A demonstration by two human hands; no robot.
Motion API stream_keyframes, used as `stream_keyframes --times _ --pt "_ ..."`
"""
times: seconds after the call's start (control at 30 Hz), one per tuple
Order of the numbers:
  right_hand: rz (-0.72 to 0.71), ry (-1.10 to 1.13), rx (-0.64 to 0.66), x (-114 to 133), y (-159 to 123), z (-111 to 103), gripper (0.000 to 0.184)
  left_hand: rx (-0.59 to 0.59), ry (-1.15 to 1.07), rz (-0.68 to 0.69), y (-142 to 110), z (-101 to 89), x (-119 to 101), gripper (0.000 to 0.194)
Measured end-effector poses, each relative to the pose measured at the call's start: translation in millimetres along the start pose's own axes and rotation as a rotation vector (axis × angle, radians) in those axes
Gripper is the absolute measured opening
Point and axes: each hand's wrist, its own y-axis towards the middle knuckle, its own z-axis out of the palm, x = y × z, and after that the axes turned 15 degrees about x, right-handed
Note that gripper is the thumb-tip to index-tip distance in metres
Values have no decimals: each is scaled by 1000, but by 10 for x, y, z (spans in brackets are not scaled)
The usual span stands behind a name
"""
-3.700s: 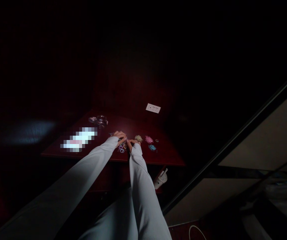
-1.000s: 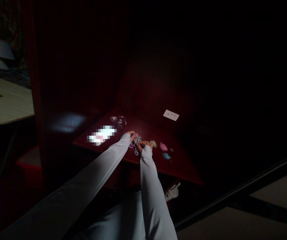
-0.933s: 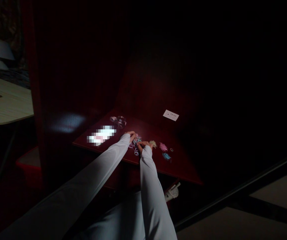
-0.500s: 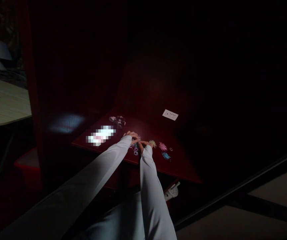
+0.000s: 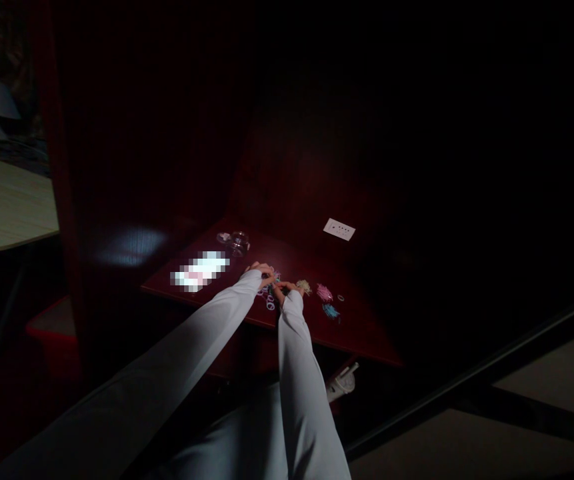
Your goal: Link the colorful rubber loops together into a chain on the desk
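Observation:
Both hands are at a loose pile of mixed-colour elastic bands (image 5: pixel 270 302) on the dark red desk (image 5: pixel 361 333). My left hand (image 5: pixel 261 269) curves over the pile's far left side, its fingers bent and drawn together. From the right, my right hand (image 5: pixel 288 289) reaches in with its fingers bent and close together, the tips beside the left fingers. Anything in either set of fingertips is too small and dark to make out. Right of my right hand lie a yellow pile (image 5: pixel 303 287), a pink pile (image 5: pixel 325 292), a blue pile (image 5: pixel 331 311) and one pale ring-shaped band (image 5: pixel 341 298).
A clear jar (image 5: pixel 239 244) stands at the desk's back left, beside what looks like its lid (image 5: pixel 223 237). In front lies a lit, blurred-out screen (image 5: pixel 201 271). A white socket panel (image 5: pixel 339 229) is on the back wall. Below the desk edge shows a whitish cup-like object (image 5: pixel 343 383).
My right fingertips have shifted slightly at the mixed pile, closer to the left fingers. The whole view has drifted a little; the sorted piles look unchanged.

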Motion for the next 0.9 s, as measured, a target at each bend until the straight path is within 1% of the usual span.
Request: stream_keyframes --times 0.17,0.3,0.4,0.47,0.57,0.63,0.7,0.8,0.9 --pt "29 4 2 56 -42 -29 18 0 32 -3 -23 -3 -28 15" --pt "44 -30 7 102 -70 -10 17 2 35 -16 -45 -30 -43 16" --pt "109 -117 -43 117 -109 -45 19 -11 38 -43 -54 -64 -53 23" --pt "134 -194 -81 70 -156 -159 19 -36 38 -55 -59 -82 -58 26" --pt "152 -379 -73 -120 -271 -463 19 -78 16 -48 -68 -88 -62 26" --pt "207 -453 -125 -291 -366 -684 22 -96 -3 -41 -75 -76 -63 25" --pt "305 -462 -213 -447 -454 -856 24 -112 -22 -42 -82 -56 -63 25" --pt "451 -454 -346 -587 -536 -977 28 -127 -45 -41 -81 -32 -64 26" --pt "509 -481 -388 -617 -557 -971 30 -123 -54 -53 -66 -37 -69 24"
